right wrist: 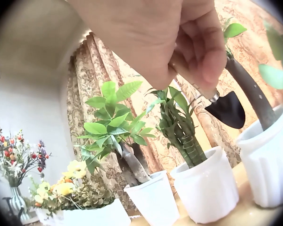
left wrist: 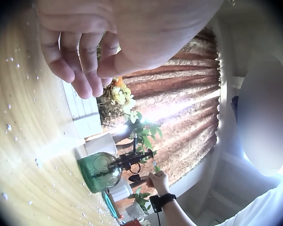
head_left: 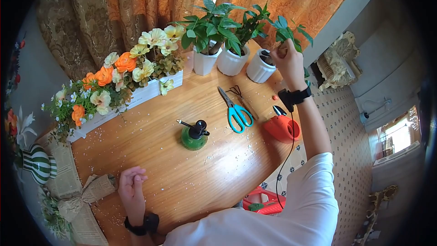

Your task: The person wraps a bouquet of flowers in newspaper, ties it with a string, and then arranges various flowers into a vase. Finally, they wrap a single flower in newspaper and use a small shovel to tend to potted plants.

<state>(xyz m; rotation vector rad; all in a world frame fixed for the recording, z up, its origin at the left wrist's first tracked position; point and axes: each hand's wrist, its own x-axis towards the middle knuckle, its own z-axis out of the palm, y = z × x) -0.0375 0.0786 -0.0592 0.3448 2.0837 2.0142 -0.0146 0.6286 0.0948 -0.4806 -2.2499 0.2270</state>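
Observation:
My right hand (head_left: pixel 290 67) is raised over the back right of the table, pinching the wooden handle of a small trowel. In the right wrist view the trowel's black blade (right wrist: pixel 228 110) points down in the air beside a white pot (right wrist: pixel 266 162) with a thick-stemmed plant. From the head view, the blade overlaps the mouth of that rightmost pot (head_left: pixel 260 71); contact cannot be told. Down at the near left, my left hand (head_left: pixel 132 188) holds nothing, its fingers loosely bent. The left wrist view shows these fingers (left wrist: pixel 84 61) over the wooden surface.
A green spray bottle (head_left: pixel 194 137) stands mid-table. Turquoise-handled scissors (head_left: pixel 237 115), a small rake (head_left: pixel 245 102) and a red container (head_left: pixel 278 129) lie to its right. Two more white pots (head_left: pixel 205 64) and a flower box (head_left: pixel 136 96) line the back. White granules are scattered on the table (head_left: pixel 182 177).

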